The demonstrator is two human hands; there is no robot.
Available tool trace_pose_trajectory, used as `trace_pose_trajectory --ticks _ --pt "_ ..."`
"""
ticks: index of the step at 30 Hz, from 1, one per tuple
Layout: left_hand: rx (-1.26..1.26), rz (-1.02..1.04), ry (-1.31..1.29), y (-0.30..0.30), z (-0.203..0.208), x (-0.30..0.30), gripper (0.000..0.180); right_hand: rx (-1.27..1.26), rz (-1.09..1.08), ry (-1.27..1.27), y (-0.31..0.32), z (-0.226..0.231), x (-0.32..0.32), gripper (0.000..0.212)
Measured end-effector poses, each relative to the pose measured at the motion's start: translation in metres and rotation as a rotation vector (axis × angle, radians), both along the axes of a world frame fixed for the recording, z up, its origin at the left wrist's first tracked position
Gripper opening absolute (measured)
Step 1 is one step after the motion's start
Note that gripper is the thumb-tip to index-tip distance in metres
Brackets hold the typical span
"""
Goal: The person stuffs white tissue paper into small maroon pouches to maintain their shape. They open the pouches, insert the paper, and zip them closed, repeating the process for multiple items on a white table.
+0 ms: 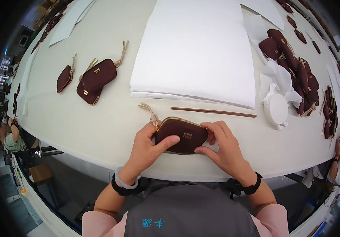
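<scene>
Between my two hands is a small burgundy zip pouch (185, 138), held just above the near edge of the table with its gold zipper along the top. My left hand (148, 144) grips its left end, thumb across the front, beside a knotted beige cord pull (153, 116). The right hand (223, 148) pinches the pouch's right end between thumb and fingers. Just beyond the pouch lies a thin brown stick (213, 112). A stack of white paper sheets (195, 51) sits behind that. What the pouch holds inside is hidden.
More burgundy pouches (99, 77) with cord pulls lie at the left, one (64, 79) apart from the others. A heap of pouches (304, 79) is at the right, near a crumpled white paper bundle (276, 108). Other people sit at both far sides of the white table (111, 118).
</scene>
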State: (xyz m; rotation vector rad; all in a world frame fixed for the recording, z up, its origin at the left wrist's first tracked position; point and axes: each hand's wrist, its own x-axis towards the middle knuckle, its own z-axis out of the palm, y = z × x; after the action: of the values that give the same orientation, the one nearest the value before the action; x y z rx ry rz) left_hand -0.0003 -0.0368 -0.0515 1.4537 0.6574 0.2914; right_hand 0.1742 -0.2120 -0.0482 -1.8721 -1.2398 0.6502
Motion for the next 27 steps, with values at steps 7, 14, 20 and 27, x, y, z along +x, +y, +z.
trace_pose_trajectory --ticks 7,14,20,27 --pt "-0.504 0.062 -0.416 0.000 0.010 0.021 0.043 0.487 -0.121 0.183 0.015 0.017 -0.001 0.067" --pt "-0.115 0.097 -0.684 0.013 0.047 0.102 0.059 0.593 -0.046 0.184 0.049 0.046 0.044 0.044" --pt "-0.326 0.168 -0.510 0.018 -0.017 0.107 0.036 0.510 -0.250 0.148 0.070 0.014 0.043 0.031" --pt "-0.488 0.164 -0.487 0.026 -0.032 0.106 0.035 0.323 -0.198 0.225 0.065 0.020 0.046 0.066"
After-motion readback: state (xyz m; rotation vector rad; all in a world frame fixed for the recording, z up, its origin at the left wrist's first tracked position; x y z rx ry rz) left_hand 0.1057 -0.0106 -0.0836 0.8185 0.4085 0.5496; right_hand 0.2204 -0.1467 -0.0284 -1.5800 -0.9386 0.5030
